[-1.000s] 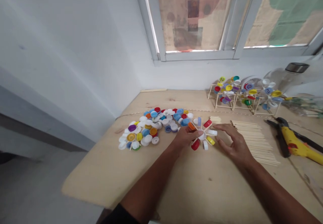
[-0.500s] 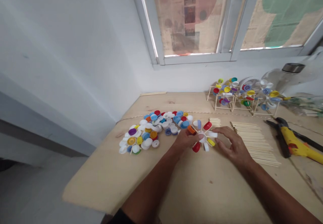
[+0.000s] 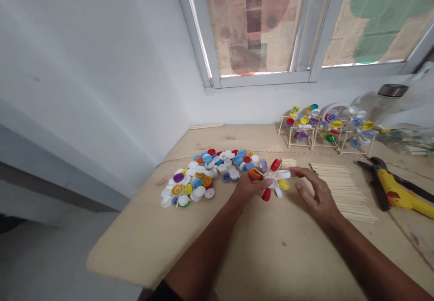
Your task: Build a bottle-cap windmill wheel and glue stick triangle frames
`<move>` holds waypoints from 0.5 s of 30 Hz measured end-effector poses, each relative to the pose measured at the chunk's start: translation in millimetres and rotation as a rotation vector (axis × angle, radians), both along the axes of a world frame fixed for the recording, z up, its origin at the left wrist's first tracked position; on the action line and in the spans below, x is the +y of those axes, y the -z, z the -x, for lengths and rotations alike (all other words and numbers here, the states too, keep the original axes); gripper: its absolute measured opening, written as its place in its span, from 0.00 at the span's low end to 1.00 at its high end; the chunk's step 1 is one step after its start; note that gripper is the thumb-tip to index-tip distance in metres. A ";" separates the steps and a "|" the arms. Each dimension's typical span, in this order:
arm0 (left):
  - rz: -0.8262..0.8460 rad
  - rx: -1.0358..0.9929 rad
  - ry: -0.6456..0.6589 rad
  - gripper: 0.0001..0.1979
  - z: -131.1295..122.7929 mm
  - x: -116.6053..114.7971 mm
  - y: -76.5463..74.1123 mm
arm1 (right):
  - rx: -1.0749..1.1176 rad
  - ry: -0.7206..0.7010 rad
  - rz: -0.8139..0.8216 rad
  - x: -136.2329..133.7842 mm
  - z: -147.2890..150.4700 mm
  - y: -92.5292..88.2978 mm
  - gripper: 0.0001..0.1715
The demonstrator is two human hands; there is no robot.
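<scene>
A small wheel of bottle caps on thin sticks [image 3: 273,180], with red, orange, yellow, blue and white caps round a white hub, is tilted up off the wooden table [image 3: 257,251]. My left hand [image 3: 248,186] pinches its hub from the left. My right hand [image 3: 313,193] sits just right of it, fingers curled and apart, fingertips at the white and yellow caps. A heap of loose coloured bottle caps [image 3: 206,174] lies left of my hands.
A stack of thin wooden sticks [image 3: 342,190] lies right of my right hand. A yellow and black glue gun [image 3: 396,191] lies at far right. Finished cap wheels on stick frames [image 3: 325,127] stand by the wall, beside a large glass jar [image 3: 389,104].
The cap wheel has been raised and tilted by my left hand. My right hand has eased back slightly from it. The view shifted a little.
</scene>
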State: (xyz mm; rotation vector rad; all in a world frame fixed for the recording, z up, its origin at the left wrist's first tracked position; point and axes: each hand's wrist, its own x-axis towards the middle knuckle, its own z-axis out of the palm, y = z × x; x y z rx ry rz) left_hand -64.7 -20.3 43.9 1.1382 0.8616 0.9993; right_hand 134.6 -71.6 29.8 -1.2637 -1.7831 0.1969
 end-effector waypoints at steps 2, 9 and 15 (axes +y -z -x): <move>0.009 -0.013 -0.008 0.14 0.4 1.5 1.0 | 0.014 0.003 0.008 0.0 0.5 1.1 0.20; 0.045 -0.082 -0.018 0.13 -0.1 2.0 2.0 | 0.140 -0.060 0.157 0.8 2.5 4.9 0.26; 0.069 -0.092 0.048 0.15 -1.1 1.0 4.4 | 0.438 -0.219 0.369 1.3 9.2 8.1 0.29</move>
